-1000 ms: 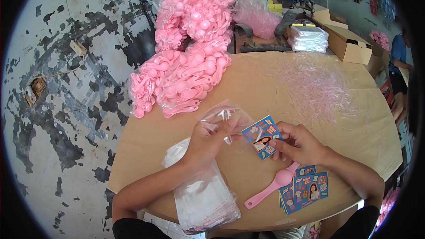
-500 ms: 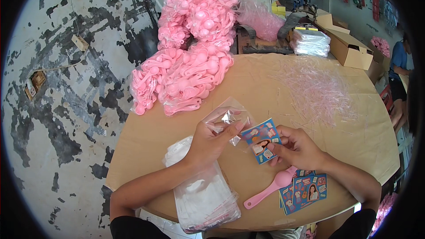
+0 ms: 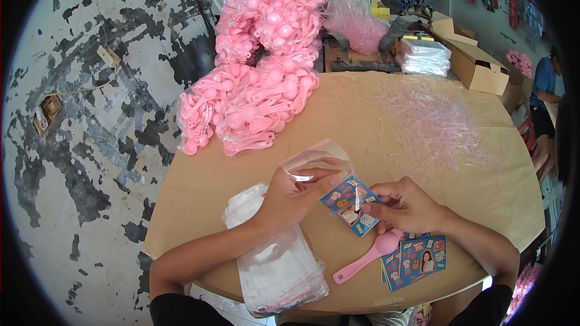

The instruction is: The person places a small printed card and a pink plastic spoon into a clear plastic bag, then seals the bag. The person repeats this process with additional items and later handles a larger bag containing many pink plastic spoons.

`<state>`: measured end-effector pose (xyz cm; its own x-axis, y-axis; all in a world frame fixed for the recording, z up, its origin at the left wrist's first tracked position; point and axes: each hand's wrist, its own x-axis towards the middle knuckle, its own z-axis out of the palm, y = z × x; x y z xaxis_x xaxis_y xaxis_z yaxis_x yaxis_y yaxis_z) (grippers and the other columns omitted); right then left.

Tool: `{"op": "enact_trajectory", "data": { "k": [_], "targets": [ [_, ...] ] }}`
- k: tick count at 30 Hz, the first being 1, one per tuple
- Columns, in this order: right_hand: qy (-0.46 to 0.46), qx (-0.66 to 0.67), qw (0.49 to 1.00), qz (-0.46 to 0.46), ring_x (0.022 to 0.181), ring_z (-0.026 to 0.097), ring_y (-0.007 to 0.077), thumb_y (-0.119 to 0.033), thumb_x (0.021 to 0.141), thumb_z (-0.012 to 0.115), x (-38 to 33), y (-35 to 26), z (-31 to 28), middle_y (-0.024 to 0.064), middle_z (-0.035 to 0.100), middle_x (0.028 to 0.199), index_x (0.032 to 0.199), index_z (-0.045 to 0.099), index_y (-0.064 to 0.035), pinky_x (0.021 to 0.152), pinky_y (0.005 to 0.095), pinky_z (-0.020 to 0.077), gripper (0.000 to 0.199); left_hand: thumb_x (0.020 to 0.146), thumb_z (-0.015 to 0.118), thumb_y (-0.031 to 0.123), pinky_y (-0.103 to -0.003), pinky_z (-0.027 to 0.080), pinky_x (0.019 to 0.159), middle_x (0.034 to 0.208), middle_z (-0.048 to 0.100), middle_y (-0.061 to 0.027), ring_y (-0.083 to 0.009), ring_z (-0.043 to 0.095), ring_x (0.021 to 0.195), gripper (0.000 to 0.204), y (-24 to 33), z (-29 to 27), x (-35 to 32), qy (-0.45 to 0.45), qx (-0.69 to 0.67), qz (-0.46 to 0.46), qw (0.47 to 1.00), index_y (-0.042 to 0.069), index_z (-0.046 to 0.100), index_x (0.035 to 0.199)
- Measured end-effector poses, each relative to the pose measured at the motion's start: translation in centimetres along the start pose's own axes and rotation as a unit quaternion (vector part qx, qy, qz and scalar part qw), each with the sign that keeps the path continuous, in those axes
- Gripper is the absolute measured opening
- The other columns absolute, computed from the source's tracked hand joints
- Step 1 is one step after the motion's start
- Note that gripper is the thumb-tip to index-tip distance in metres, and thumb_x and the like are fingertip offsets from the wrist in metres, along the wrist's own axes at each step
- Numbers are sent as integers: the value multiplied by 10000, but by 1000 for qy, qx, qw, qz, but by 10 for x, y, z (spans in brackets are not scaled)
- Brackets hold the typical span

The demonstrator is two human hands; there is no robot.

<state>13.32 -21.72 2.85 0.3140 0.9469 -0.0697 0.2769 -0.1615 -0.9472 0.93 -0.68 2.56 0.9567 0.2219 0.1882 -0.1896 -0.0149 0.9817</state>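
My left hand (image 3: 297,196) grips a clear plastic bag (image 3: 329,152) with its mouth held toward the right. Between the thumb and fingers of my right hand (image 3: 403,205) is a blue printed card (image 3: 351,206), which lies at least partly within the clear film. Just below my right hand rests a pink spoon (image 3: 370,256), its bowl against a small pile of similar blue cards (image 3: 425,262). A stack of clear and white plastic bags (image 3: 279,271) lies under and beside my left forearm.
Large clear bags of pink spoons (image 3: 266,99) are heaped at the back left of the brown-covered table (image 3: 211,175). Thin clear strips (image 3: 435,124) lie scattered at the right. Behind them stand packed plastic bags (image 3: 424,55) and a cardboard box (image 3: 474,63). A person (image 3: 545,96) sits at far right.
The card in my right hand has moved left and down, and the clear film now covers more of it. My left hand has tilted the bag toward the card.
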Motion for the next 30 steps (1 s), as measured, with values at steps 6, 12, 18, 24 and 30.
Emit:
{"op": "enact_trajectory", "data": {
  "k": [6,12,18,24,30],
  "targets": [
    [30,-22,999,-12,566,604,36,-181,987,605,0,0,2,-5,670,706,1105,667,-24,523,209,491,206,903,711,89,-269,547,821,1043,707,-81,-126,669,974,269,0,2,-3,-20,-15,7,1000,17,586,1130],
    [67,-131,982,-121,473,478,58,-157,951,637,-1,8,12,63,571,573,1080,663,-19,448,265,384,191,903,712,88,-261,544,807,1034,704,-76,-114,665,964,232,-3,2,-5,-28,8,16,999,17,601,1094],
    [91,-109,983,-120,460,410,65,-133,933,638,-4,5,11,60,515,539,1032,680,-13,436,281,341,161,916,697,93,-260,532,813,1044,704,-81,-116,670,947,220,4,0,-2,-10,-66,-18,998,11,603,1097],
    [92,-36,991,-95,482,410,33,-131,952,623,-3,4,14,3,554,565,1066,690,-7,430,259,335,180,917,704,125,-280,530,851,1055,701,-85,-127,670,967,276,-1,-1,-4,-53,-39,-17,998,-3,601,1139],
    [112,1,993,-32,508,545,18,-197,1010,570,-5,-6,16,-14,633,626,1106,685,-20,454,211,427,233,934,685,153,-275,531,850,1107,690,-95,-120,659,974,347,3,-1,-1,-41,-30,-25,998,-17,595,1224]
  ]
}}
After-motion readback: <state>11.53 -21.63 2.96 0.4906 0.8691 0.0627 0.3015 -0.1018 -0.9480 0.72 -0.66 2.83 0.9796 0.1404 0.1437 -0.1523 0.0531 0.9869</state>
